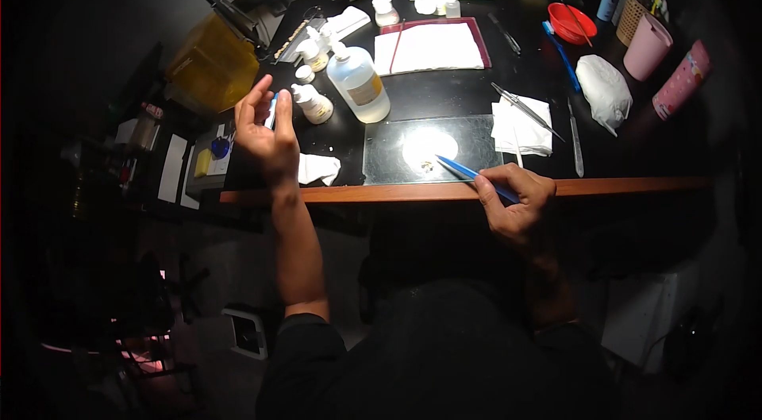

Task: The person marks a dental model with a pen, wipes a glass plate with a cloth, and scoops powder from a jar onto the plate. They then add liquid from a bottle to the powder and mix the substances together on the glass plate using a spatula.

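Observation:
My right hand (520, 198) pinches blue tweezers (459, 167), pointed down and left. Their tip is over a glass plate (389, 150) at the front of the desk, beside a few tiny pieces (427, 167) in a bright spot of light; whether they touch is too small to tell. My left hand (270, 138) is raised at the desk's left side, its fingers curled around a slim white-and-blue object (272, 112), mostly hidden by the fingers. A small white dropper bottle (312, 105) stands just right of that hand, and a crumpled white cloth (319, 169) lies below it.
A large clear bottle (359, 86) stands behind the plate. White paper (432, 47) lies on a dark red pad. Metal tweezers (525, 109) rest on folded tissue (520, 138); a scalpel-like tool (576, 142) lies right of them. Farther right are a red bowl (571, 23) and white bundle (603, 93).

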A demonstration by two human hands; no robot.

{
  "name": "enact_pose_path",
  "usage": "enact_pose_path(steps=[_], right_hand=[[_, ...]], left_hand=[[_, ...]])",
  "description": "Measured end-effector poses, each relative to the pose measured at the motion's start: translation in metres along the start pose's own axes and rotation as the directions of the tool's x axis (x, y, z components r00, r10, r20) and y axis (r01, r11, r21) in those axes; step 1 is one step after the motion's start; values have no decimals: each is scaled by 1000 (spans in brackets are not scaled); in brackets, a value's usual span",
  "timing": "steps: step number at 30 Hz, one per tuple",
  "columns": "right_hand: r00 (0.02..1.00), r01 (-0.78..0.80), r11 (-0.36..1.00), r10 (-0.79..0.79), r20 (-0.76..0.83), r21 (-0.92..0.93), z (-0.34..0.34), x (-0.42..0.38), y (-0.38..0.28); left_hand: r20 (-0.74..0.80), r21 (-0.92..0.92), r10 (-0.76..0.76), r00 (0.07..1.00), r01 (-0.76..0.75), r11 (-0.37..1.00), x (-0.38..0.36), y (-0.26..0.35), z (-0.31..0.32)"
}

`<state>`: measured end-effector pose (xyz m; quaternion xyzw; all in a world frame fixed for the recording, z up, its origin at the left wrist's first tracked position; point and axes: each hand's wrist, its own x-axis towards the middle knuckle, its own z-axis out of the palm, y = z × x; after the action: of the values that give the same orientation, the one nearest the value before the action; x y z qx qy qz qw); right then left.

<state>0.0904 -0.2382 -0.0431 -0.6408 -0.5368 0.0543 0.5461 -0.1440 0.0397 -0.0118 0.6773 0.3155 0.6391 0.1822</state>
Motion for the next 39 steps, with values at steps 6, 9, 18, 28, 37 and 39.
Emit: enact_pose_path(steps=[6, 9, 18, 28, 37, 39], right_hand=[[999, 34, 999, -34, -2, 12, 2, -2, 6], [998, 67, 997, -67, -12, 47, 4, -2, 8], [995, 104, 993, -104, 0, 55, 7, -4, 13], [995, 99, 994, -100, 10, 51, 5, -1, 8], [990, 139, 990, -140, 25, 18, 8, -4, 14], [992, 130, 992, -130, 8, 7, 7, -3, 13]], left_hand=[[287, -167, -55, 956, 107, 980, -41, 28, 45], [331, -78, -97, 939, 130, 988, -41, 26, 59], [414, -125, -129, 901, 197, 972, -41, 17, 72], [309, -275, 30, 951, 59, 960, -48, 48, 35], [480, 15, 37, 876, -50, 999, -57, 87, -16], [524, 54, 28, 852, -66, 996, -58, 91, -21]])
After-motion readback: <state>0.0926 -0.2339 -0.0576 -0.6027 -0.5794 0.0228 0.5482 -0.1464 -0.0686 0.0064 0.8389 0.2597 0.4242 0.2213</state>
